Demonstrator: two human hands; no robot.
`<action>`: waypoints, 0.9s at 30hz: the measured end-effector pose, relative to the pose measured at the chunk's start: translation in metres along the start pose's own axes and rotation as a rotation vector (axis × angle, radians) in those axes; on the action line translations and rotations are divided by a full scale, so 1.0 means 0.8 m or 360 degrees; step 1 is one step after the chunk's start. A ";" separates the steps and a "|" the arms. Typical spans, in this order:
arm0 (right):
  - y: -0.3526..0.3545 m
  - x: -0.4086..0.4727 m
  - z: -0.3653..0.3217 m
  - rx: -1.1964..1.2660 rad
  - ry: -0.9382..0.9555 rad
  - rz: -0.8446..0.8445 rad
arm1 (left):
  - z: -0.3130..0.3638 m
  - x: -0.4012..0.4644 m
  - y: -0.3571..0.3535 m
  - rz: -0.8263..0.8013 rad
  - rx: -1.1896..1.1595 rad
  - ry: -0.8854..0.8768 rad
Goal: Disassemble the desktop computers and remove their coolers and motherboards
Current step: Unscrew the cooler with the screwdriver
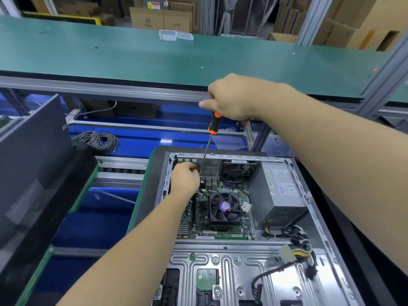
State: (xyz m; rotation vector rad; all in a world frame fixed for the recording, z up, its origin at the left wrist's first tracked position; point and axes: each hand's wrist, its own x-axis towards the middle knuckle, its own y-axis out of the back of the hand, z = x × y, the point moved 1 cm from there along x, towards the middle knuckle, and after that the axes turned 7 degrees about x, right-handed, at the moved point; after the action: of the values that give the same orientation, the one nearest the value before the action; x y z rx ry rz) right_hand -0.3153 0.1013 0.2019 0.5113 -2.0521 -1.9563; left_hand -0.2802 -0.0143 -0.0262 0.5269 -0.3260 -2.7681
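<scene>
The right hand (234,98) grips the screwdriver (208,142), whose shaft slants down-left to the motherboard (199,208) at frame centre. The left hand (185,176), fingers curled, steadies the tip.

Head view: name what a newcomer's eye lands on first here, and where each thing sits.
First, the right hand at centre gripping an orange-and-black screwdriver, its shaft angled down into the open computer case. At the tip, the left hand is curled at the motherboard's far left corner. Next, the black CPU cooler fan with its purple label sits mid-board, the grey power supply to its right.
</scene>
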 end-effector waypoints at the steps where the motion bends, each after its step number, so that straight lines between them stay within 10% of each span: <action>1: 0.004 0.001 -0.001 -0.0045 0.0056 -0.0059 | 0.000 -0.009 -0.003 -0.0021 -0.0022 0.0070; 7: 0.015 -0.004 -0.009 0.0134 -0.0074 -0.0341 | -0.018 -0.097 -0.021 -0.0722 -0.0515 0.0742; 16: 0.014 -0.002 -0.025 0.0048 0.0030 -0.0243 | -0.038 -0.078 0.009 -0.0301 -0.1574 0.1136; 27: 0.012 -0.006 -0.020 0.0177 0.0095 -0.0303 | -0.036 -0.080 0.013 -0.0230 -0.1616 0.1228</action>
State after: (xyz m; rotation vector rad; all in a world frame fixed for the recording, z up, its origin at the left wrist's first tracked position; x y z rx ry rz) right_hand -0.3050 0.0892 0.2125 0.8066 -2.1537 -1.9084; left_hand -0.2100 -0.0073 -0.0287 1.2118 1.2202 -2.1719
